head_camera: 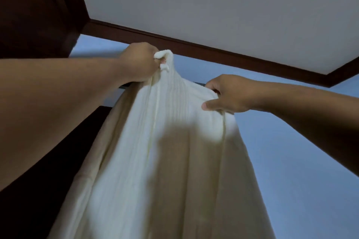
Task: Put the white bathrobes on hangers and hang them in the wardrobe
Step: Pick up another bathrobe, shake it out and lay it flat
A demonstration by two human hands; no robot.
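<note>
The white ribbed-cotton bathrobe [174,141] hangs raised at head height in front of the person, held up by both hands, its long body falling away toward the bottom of the view. The left hand [138,62] is closed in a fist around a bunched knob of fabric at the top, probably the collar or a shoulder; the right hand [226,94] pinches the other top edge, thumb under and fingers curled over. A short dark horizontal bar [201,84] shows just behind the robe between the hands (whether it is a hanger's arm or the wardrobe rail I cannot tell). No hanger hook is in view.

My reading is that the task is partway through: this robe is up near where it should hang, but nothing shows it bearing on a hanger yet, since both hands carry it. What remains is likely seating the shoulders, settling it on the rail, and dealing with any other robes, none of which appear here.

The camera tilts upward. A dark reddish-brown wooden wardrobe panel [35,9] fills the left side, a pale grey ceiling [213,2] is edged with dark wooden trim [194,48], and the wall [301,151] behind is bluish. The light is dim, with a shadow across the robe's middle.
</note>
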